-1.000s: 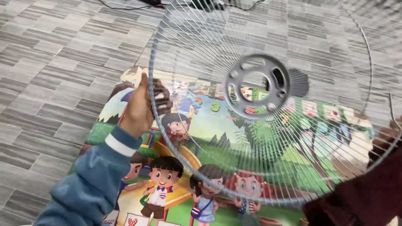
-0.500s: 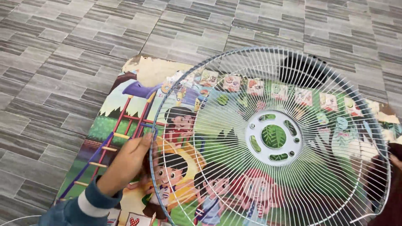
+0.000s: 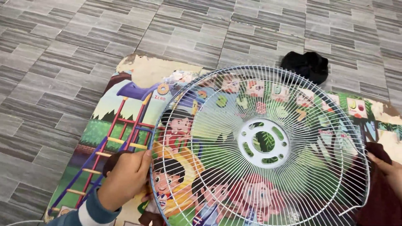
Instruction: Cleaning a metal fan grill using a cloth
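A round white wire fan guard (image 3: 259, 142) with a white hub ring at its centre lies low over a colourful cartoon floor mat (image 3: 125, 113). My left hand (image 3: 125, 178), in a blue sleeve with a white cuff, grips the guard's left rim. At the frame's right edge my right hand (image 3: 387, 169), in a dark red sleeve, holds the guard's right rim.
The floor is grey wood-pattern tile (image 3: 63, 50). A black cloth lump (image 3: 305, 66) lies on the tiles just beyond the guard's far edge. The mat's edges are worn and peeling. A thin white cord shows at the bottom left corner.
The guard has come down from a raised, tilted position to nearly flat over the mat. Both hands have moved down with it, still on the rim.
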